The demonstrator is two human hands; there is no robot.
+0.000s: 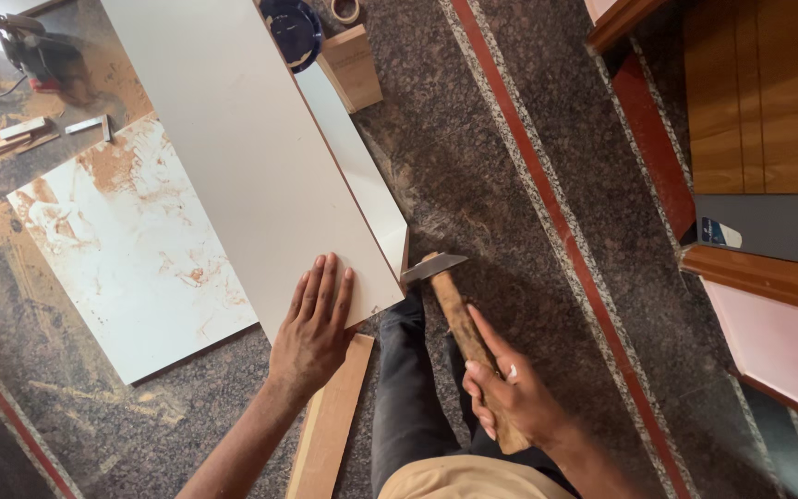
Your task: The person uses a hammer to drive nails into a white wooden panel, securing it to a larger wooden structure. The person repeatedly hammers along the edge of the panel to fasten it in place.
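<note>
My left hand [314, 325] lies flat, fingers together, on the near corner of a long white laminated board [242, 148]. My right hand [510, 393] grips the wooden handle of a hammer [459, 319]. Its metal head [433, 266] is right by the board's near right edge. A second white panel [362, 180] stands on edge under the board's right side. A plain wooden plank [330, 420] lies on the floor below my left wrist. My leg in dark trousers [408, 388] is between the plank and the hammer.
A dusty white sheet [131, 249] lies on the speckled granite floor to the left. At the top are a small wooden block [353, 65], a dark blue round object [293, 28] and a tape roll [344, 9]. A power tool [43, 57] sits top left. Wooden furniture [759, 102] stands at right.
</note>
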